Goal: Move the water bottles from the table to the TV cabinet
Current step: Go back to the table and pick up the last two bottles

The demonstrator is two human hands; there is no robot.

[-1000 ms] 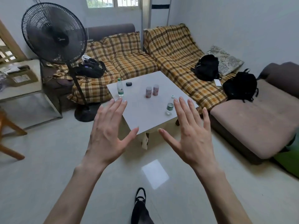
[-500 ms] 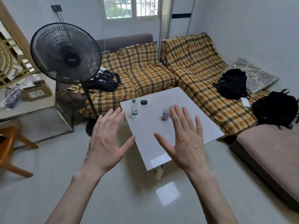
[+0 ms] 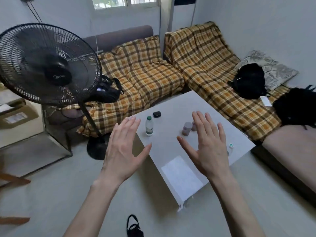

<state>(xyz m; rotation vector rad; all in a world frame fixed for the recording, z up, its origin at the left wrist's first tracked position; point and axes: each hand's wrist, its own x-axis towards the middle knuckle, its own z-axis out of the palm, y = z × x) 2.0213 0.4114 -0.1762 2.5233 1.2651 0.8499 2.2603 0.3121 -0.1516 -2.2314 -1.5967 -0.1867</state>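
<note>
A clear water bottle with a green cap stands upright near the left edge of the white table. A second bottle shows only its cap and shoulder near the right edge, mostly hidden behind my right hand. My left hand is raised with fingers spread, just left of the first bottle and short of it. My right hand is raised the same way over the table's middle. Both hands hold nothing. The TV cabinet is out of view.
Two small pinkish jars and a small black case share the table. A black standing fan is close on the left. Plaid-covered sofas with black bags wrap the table's back and right.
I have stepped closer to the table, which now looks larger and nearer. Both hands stay raised and spread, now over the tabletop. The fan has come close on my left.
</note>
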